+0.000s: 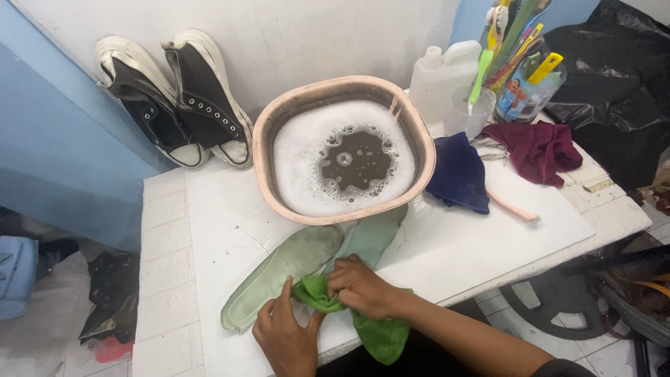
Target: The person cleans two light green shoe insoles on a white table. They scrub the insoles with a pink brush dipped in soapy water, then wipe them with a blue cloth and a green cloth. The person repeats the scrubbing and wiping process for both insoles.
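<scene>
1. near the front edge of the white tiled table [167, 237] lie two flat, soft-looking insoles, long and rounded like feet.
2. the left insole [279, 269] is pale green with grey dirty patches; the right insole [370, 234] is a cleaner mint green, and its top end goes under the tub.
3. a thin white board [488, 230] covers most of the table, and its surface looks wet and shiny.
4. the round tan tub [342, 150] looks like smooth plastic; white foam rings dark, bubbly water in the middle.
5. the right hand [363, 286] is curled tight on a bright green cloth [380, 335], pressing it down where the two insoles meet.
6. the cloth looks soft and crumpled, and part of it hangs over the table edge.
7. the left hand [286, 335] is half open; its fingers rest on the lower end of the left insole and touch the cloth, but it grips nothing.
8. two black and white canvas shoes [174, 105] lean upright on the wall, with no laces in their holes.
9. a dark blue cloth [457, 174] and a dark red cloth [537, 150] lie bunched beside the tub.
10. a cloudy plastic jug [443, 77] and a clear cup of brushes [520, 63] are cut off at the top.
11. the heel end of the right insole is hidden under the hand and cloth.
</scene>
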